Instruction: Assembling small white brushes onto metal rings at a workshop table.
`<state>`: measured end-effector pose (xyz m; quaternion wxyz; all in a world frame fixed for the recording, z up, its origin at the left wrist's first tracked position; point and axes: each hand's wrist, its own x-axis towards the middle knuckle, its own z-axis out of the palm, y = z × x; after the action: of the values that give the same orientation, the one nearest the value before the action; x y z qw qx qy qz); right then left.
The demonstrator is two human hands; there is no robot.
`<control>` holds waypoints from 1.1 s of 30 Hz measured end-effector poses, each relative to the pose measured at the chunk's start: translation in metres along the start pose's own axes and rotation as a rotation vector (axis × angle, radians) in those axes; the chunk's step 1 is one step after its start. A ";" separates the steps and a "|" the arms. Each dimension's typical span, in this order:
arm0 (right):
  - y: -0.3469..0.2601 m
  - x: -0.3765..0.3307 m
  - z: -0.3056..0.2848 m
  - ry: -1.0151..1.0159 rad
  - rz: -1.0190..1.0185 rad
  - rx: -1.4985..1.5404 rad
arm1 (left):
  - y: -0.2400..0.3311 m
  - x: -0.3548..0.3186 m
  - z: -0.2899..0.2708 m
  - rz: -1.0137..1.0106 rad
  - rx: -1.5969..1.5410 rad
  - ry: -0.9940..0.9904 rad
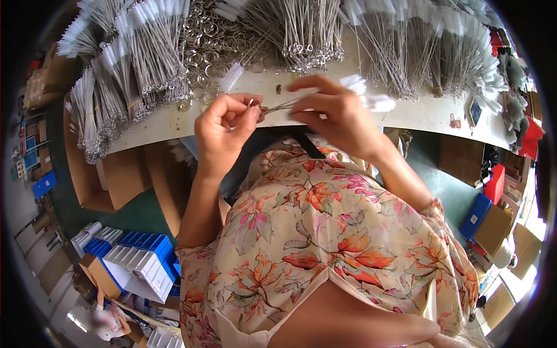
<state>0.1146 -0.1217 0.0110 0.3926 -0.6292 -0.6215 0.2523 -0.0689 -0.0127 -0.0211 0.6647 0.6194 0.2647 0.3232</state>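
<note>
My left hand point(226, 130) is pinched closed above the table's near edge, gripping the looped ends of a few thin wire brushes point(281, 107). A small metal ring seems to be at its fingertips, though it is too small to be sure. The wire stems run rightward to my right hand point(342, 113), and the white bristle heads point(378, 103) stick out past it. Motion blurs my right fingers; they are bent about the stems, and whether they grip is unclear. A loose brush's bristle head point(232, 77) lies on the table just beyond my left hand.
Bundled wire brushes point(145, 52) cover the far left, with more brushes point(310, 32) in the middle and others point(429, 52) at right. Metal split rings point(212, 35) lie heaped between bundles. Cardboard boxes point(119, 180) and blue and white crates point(139, 264) stand below the white table point(156, 130).
</note>
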 end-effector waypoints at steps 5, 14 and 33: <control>-0.016 0.036 0.015 -0.042 -0.100 -0.010 | 0.043 0.017 -0.019 0.131 0.113 -0.074; -0.024 0.051 -0.004 -0.353 0.298 0.665 | 0.065 0.031 -0.031 0.334 0.158 -0.243; -0.023 0.045 -0.006 -0.343 0.324 0.771 | 0.066 0.032 -0.028 0.435 0.263 -0.298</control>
<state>0.1104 -0.0807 0.0400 0.4449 -0.4752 -0.4320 0.6242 -0.0759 0.0309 0.0432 0.5252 0.7832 0.0646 0.3265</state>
